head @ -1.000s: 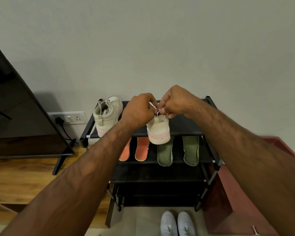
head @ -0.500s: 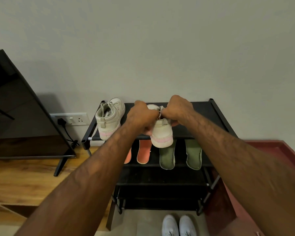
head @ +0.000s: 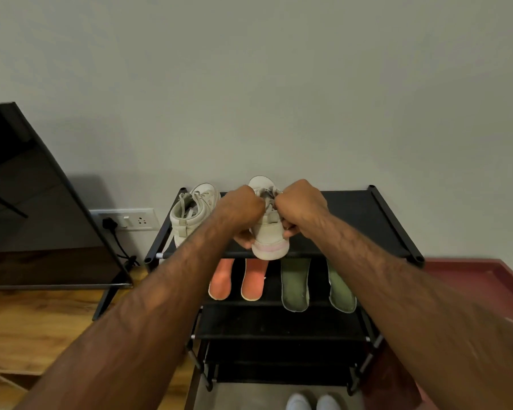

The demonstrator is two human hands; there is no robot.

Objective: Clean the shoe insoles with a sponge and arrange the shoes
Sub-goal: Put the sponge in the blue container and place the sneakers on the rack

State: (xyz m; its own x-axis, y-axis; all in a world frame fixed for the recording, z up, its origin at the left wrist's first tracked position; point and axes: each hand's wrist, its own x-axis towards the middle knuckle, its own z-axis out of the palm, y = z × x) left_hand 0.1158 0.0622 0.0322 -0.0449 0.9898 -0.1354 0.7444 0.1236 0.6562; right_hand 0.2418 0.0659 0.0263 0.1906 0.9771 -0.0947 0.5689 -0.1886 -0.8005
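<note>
A cream shoe with a pink heel stripe (head: 269,241) sits heel-out on the top shelf of a black shoe rack (head: 365,220). My left hand (head: 241,213) grips its left side and my right hand (head: 299,208) grips its right side, fingers curled at the laces. The matching cream shoe (head: 190,216) stands on the shelf's left end. On the second shelf lie two orange insoles (head: 251,281) and two green insoles (head: 293,287). No sponge is in view.
A black TV (head: 33,202) on a stand fills the left, beside a wall socket with a plugged cable (head: 125,221). A maroon surface (head: 468,291) lies to the right. White shoe toes (head: 311,402) show at the bottom edge on the floor.
Both hands have carried the cream shoe down and back onto the top shelf, where it now rests. The camera has tilted slightly down.
</note>
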